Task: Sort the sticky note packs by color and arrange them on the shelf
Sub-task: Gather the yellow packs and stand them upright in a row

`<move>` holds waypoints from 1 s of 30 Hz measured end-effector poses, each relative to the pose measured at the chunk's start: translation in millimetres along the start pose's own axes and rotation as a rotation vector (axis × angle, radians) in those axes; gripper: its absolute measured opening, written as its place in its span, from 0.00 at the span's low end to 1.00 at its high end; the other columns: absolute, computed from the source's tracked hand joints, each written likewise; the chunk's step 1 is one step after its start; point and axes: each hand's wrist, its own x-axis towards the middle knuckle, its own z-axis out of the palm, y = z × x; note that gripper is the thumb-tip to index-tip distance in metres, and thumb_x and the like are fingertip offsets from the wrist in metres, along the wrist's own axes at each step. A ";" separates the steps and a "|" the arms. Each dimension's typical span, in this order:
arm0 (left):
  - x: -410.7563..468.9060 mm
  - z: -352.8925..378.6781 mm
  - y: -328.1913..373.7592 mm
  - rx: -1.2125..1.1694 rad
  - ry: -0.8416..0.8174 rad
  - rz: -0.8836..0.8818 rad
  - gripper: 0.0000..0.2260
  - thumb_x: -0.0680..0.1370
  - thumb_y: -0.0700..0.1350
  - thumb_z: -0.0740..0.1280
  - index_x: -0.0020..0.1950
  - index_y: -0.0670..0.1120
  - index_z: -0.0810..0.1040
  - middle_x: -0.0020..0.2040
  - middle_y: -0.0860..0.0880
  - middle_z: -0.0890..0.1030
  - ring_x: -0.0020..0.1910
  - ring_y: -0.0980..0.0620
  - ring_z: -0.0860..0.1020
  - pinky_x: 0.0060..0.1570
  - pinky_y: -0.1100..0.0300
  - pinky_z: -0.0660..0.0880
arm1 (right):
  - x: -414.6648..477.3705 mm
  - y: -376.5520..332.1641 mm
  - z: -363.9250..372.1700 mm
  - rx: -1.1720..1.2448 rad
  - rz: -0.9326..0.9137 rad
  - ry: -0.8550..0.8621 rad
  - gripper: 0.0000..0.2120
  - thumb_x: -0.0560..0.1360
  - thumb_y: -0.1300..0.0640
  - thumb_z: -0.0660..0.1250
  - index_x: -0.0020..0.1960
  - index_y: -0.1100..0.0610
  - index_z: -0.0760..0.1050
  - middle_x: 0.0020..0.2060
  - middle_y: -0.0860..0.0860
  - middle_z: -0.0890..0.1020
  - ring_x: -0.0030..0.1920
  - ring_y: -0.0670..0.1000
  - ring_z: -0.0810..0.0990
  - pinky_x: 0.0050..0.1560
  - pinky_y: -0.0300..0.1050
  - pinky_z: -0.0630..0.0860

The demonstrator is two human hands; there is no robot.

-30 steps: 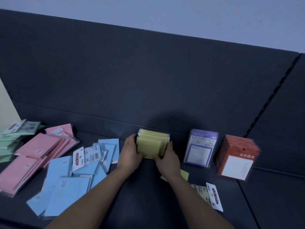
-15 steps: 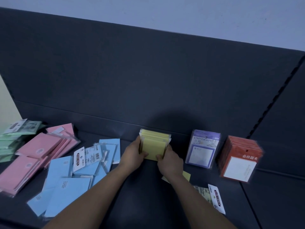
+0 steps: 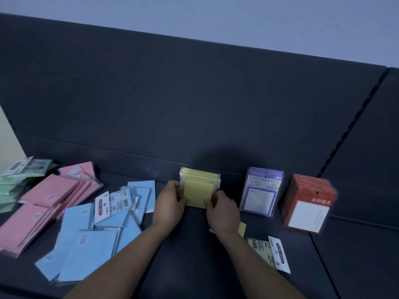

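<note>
A row of yellow sticky note packs stands upright at the back of the dark shelf. My left hand grips the row's left side and my right hand grips its right side, thumbs on the front pack. Blue packs lie scattered to the left, pink packs lie further left, and green packs are piled at the far left. A purple row and a red row stand upright on the right.
Two loose yellow packs lie on the shelf under and beside my right forearm, one with a white header card. The dark back panel rises behind the rows. A seam divides the shelf on the right.
Both hands stay on the yellow row, shifting it slightly and squaring it up. The other piles have not moved.
</note>
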 end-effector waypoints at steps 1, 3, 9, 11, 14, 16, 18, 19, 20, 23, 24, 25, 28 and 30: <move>0.5 -0.7 0.7 0.011 -0.008 0.009 0.12 0.74 0.42 0.72 0.55 0.44 0.74 0.48 0.50 0.78 0.49 0.51 0.77 0.46 0.58 0.74 | 0.0 -1.9 0.3 0.003 -0.013 -0.006 0.12 0.78 0.49 0.62 0.54 0.57 0.73 0.49 0.53 0.81 0.51 0.54 0.77 0.47 0.47 0.74; 1.6 -2.6 1.8 0.015 -0.016 0.019 0.08 0.74 0.42 0.71 0.52 0.44 0.77 0.47 0.50 0.80 0.48 0.51 0.78 0.48 0.56 0.76 | 0.7 -4.3 0.9 0.013 -0.028 -0.006 0.11 0.79 0.49 0.62 0.52 0.57 0.74 0.47 0.53 0.82 0.49 0.54 0.79 0.46 0.48 0.76; 7.4 -3.9 -0.1 0.019 -0.040 0.042 0.07 0.75 0.41 0.69 0.53 0.43 0.81 0.49 0.48 0.82 0.49 0.50 0.79 0.50 0.52 0.77 | 4.5 -3.8 0.8 0.031 -0.016 -0.018 0.09 0.79 0.51 0.62 0.50 0.57 0.75 0.44 0.53 0.82 0.46 0.54 0.80 0.43 0.46 0.76; 8.8 -3.5 -1.0 0.012 -0.045 0.031 0.08 0.75 0.41 0.69 0.53 0.44 0.81 0.50 0.48 0.82 0.49 0.50 0.79 0.50 0.53 0.77 | 4.5 -4.5 0.2 0.025 -0.015 -0.014 0.09 0.79 0.52 0.62 0.52 0.57 0.76 0.45 0.52 0.82 0.46 0.53 0.80 0.42 0.44 0.75; 9.9 -4.3 -3.3 0.003 -0.051 0.005 0.08 0.74 0.41 0.70 0.52 0.43 0.81 0.49 0.48 0.82 0.49 0.50 0.80 0.50 0.54 0.78 | 3.8 -3.8 -1.4 0.027 -0.025 -0.016 0.09 0.79 0.53 0.62 0.52 0.57 0.77 0.46 0.52 0.82 0.47 0.53 0.80 0.42 0.43 0.73; 9.5 -5.7 -2.8 0.006 -0.031 -0.004 0.08 0.74 0.42 0.71 0.52 0.43 0.79 0.49 0.49 0.81 0.49 0.50 0.79 0.49 0.56 0.76 | 2.3 -2.6 -4.5 0.043 -0.026 -0.012 0.09 0.78 0.53 0.63 0.52 0.56 0.78 0.47 0.52 0.83 0.48 0.53 0.80 0.43 0.43 0.74; 5.5 -9.1 1.8 0.028 0.027 0.013 0.14 0.73 0.43 0.72 0.56 0.45 0.75 0.52 0.50 0.75 0.51 0.52 0.75 0.49 0.60 0.72 | 0.7 -0.6 -10.4 0.057 -0.045 0.004 0.09 0.78 0.54 0.64 0.53 0.56 0.79 0.48 0.52 0.84 0.49 0.53 0.80 0.45 0.44 0.75; 2.3 -10.6 4.8 0.050 0.077 0.050 0.16 0.73 0.43 0.72 0.58 0.46 0.73 0.53 0.50 0.72 0.52 0.53 0.72 0.50 0.61 0.70 | -0.1 0.4 -14.9 0.057 -0.059 0.007 0.09 0.77 0.54 0.65 0.53 0.57 0.80 0.49 0.52 0.84 0.50 0.53 0.80 0.46 0.44 0.75; -1.7 -12.2 8.5 0.077 0.129 0.113 0.18 0.73 0.43 0.72 0.59 0.46 0.72 0.54 0.50 0.71 0.52 0.53 0.71 0.51 0.60 0.70 | -0.8 2.0 -20.1 0.052 -0.072 -0.002 0.09 0.77 0.54 0.65 0.53 0.57 0.80 0.49 0.52 0.84 0.50 0.53 0.80 0.47 0.44 0.76; -15.3 -13.4 22.1 0.096 0.141 0.329 0.14 0.73 0.41 0.71 0.57 0.45 0.73 0.50 0.51 0.71 0.49 0.54 0.70 0.49 0.60 0.70 | -3.5 11.6 -38.8 0.007 -0.089 -0.103 0.10 0.77 0.53 0.65 0.54 0.55 0.81 0.50 0.51 0.83 0.52 0.52 0.80 0.49 0.45 0.76; -19.5 -12.2 27.2 0.087 0.060 0.373 0.11 0.74 0.41 0.69 0.55 0.46 0.74 0.48 0.53 0.72 0.47 0.54 0.71 0.47 0.60 0.70 | -5.1 16.1 -46.3 -0.026 -0.093 -0.141 0.10 0.77 0.52 0.66 0.54 0.55 0.81 0.51 0.51 0.83 0.53 0.52 0.79 0.50 0.45 0.76; -23.4 -9.8 31.9 0.091 -0.053 0.408 0.09 0.75 0.42 0.68 0.54 0.47 0.76 0.46 0.53 0.74 0.46 0.54 0.73 0.46 0.59 0.71 | -7.6 21.2 -53.9 -0.066 -0.096 -0.178 0.10 0.77 0.52 0.66 0.55 0.54 0.80 0.52 0.50 0.83 0.55 0.52 0.79 0.51 0.45 0.76; -32.8 4.8 42.6 0.224 -0.412 0.493 0.11 0.78 0.45 0.64 0.60 0.47 0.78 0.56 0.50 0.77 0.57 0.51 0.74 0.55 0.57 0.71 | -18.6 40.1 -76.9 -0.156 -0.070 -0.311 0.13 0.76 0.54 0.65 0.60 0.51 0.78 0.58 0.48 0.80 0.60 0.51 0.77 0.56 0.42 0.74; -38.5 14.5 47.2 0.326 -0.570 0.515 0.17 0.80 0.46 0.62 0.69 0.46 0.72 0.68 0.49 0.72 0.67 0.49 0.68 0.65 0.58 0.66 | -28.4 53.2 -89.5 -0.245 -0.041 -0.401 0.18 0.73 0.53 0.67 0.63 0.47 0.76 0.61 0.47 0.78 0.62 0.50 0.75 0.60 0.44 0.72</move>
